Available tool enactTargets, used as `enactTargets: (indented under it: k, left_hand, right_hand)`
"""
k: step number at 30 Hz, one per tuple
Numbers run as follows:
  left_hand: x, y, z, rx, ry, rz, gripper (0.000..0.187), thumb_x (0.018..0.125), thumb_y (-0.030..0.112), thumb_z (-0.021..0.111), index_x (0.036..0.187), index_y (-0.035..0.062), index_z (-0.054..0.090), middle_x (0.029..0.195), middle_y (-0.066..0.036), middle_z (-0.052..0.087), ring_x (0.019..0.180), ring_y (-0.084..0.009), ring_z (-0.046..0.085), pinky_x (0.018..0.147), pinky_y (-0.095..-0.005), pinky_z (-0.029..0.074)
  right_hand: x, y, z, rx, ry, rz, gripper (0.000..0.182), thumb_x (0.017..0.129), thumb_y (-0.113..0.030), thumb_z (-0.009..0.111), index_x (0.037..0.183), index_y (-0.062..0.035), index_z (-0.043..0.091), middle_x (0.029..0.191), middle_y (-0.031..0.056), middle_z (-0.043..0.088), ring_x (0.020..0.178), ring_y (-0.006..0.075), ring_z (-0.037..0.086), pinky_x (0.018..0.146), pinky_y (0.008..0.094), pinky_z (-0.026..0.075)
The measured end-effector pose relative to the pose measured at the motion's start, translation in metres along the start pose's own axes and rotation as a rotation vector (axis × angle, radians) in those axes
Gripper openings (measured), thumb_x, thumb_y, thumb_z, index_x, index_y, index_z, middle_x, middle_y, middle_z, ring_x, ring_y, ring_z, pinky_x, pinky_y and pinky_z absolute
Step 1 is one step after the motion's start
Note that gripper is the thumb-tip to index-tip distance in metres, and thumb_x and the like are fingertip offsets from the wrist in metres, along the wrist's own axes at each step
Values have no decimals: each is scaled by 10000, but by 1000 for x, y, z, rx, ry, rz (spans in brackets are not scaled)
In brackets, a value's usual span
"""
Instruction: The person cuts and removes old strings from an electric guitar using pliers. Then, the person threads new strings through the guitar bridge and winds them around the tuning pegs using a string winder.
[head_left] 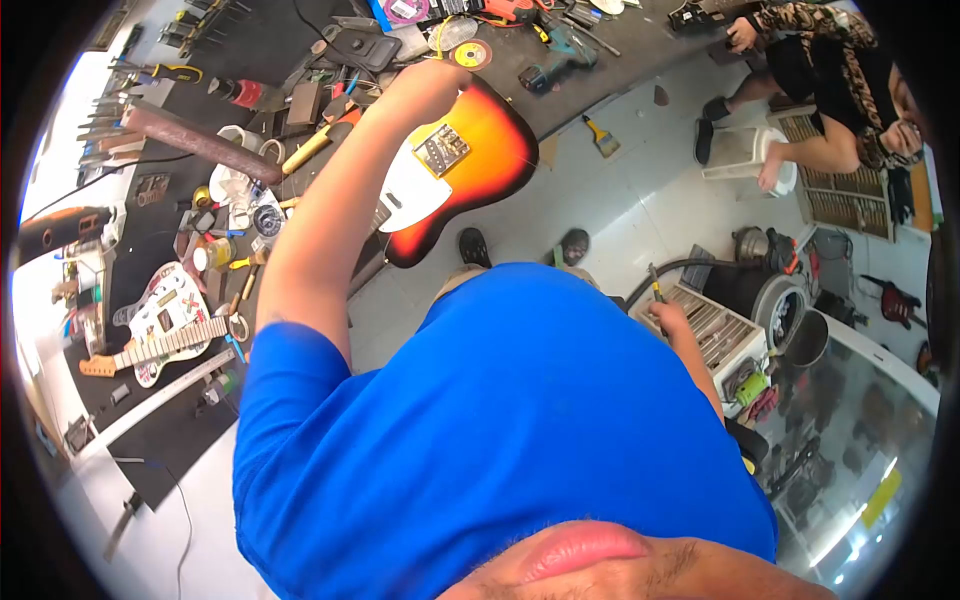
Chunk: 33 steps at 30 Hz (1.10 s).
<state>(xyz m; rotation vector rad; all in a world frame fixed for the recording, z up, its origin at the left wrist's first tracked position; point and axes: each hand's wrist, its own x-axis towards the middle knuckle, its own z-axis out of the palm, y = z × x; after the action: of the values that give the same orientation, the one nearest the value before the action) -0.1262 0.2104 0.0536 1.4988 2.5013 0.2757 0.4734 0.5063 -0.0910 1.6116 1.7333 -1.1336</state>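
Note:
A sunburst guitar body (510, 145) with a white pickguard and a metal bridge is tilted at the bench's front edge. My left hand (435, 92) is closed at its upper edge, the fingertips mostly hidden. Down at my right side, my right hand (672, 316) grips a slim tool (656, 284) with a yellow and dark handle. Beside that hand is a light slatted unit (708, 325). My forearm hides part of the guitar's left side.
The dark bench (625, 60) carries a teal power tool (560, 62), discs and hand tools. A white guitar (165, 325) lies at left. A brush (602, 136) is on the floor. Another person (825, 85) sits at upper right near a white stool (742, 160).

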Motion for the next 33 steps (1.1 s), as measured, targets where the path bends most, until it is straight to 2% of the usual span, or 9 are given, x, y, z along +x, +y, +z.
enactTargets:
  k: [4,7,8,11,18,21,22,29,33]
  left_hand:
    - [44,-8,22,254,-507,295,200,840,75,597,896,8,776,878,-187,743,850,-372,728,743,-483,562]
    - [48,-19,45,306,-620,385,177,784,69,598,771,-5,758,815,-192,733,777,-376,712,694,-483,550]
    - [52,-17,49,365,-704,274,193,784,57,670,932,53,794,953,-184,757,887,-353,736,771,-466,581]
    - [43,-40,64,216,-681,344,151,769,75,625,766,15,763,789,-178,725,736,-357,696,663,-485,536]
    - [19,-21,56,203,-622,194,159,816,52,636,917,33,758,926,-187,737,911,-373,724,813,-475,569]
    - [18,-40,83,163,-622,140,184,831,59,628,962,38,756,958,-178,741,936,-368,723,826,-475,567]
    - [16,-38,81,143,-592,113,198,837,62,629,990,46,753,975,-174,741,950,-364,722,833,-473,568]
    - [1,-30,73,154,-561,-11,215,874,96,630,1065,91,730,1022,-145,735,988,-345,716,841,-466,566]
    - [1,-11,60,244,-568,-99,189,885,126,638,1049,101,728,1018,-129,735,998,-329,716,829,-478,567]
  right_hand:
    - [-7,28,27,-115,-21,-16,527,721,-271,733,1136,52,688,889,153,693,795,251,653,704,413,513]
    - [-22,55,34,-91,-42,42,584,669,-308,792,1112,65,718,1042,237,740,977,311,714,850,406,540]
    - [-25,62,40,-92,-38,41,574,666,-310,796,1096,63,726,1032,233,742,966,306,714,842,405,541]
    - [-24,67,46,-87,-17,99,561,659,-338,800,1048,62,744,965,224,739,913,293,708,793,407,536]
    - [19,114,62,95,-56,150,592,663,-339,786,1051,103,717,953,220,733,878,310,704,753,421,532]
    - [1,66,48,81,-100,200,593,677,-331,778,1081,97,708,990,226,735,902,314,710,777,424,537]
    - [9,62,47,50,-65,156,380,740,-154,712,1052,57,670,832,137,658,653,217,599,583,386,471]
    - [51,36,25,-120,-14,22,724,668,-344,758,1234,94,651,1181,286,705,1084,395,696,929,433,536]
    - [50,7,5,-158,-76,-8,737,684,-353,750,1271,80,643,1217,305,686,1134,407,675,948,461,528]
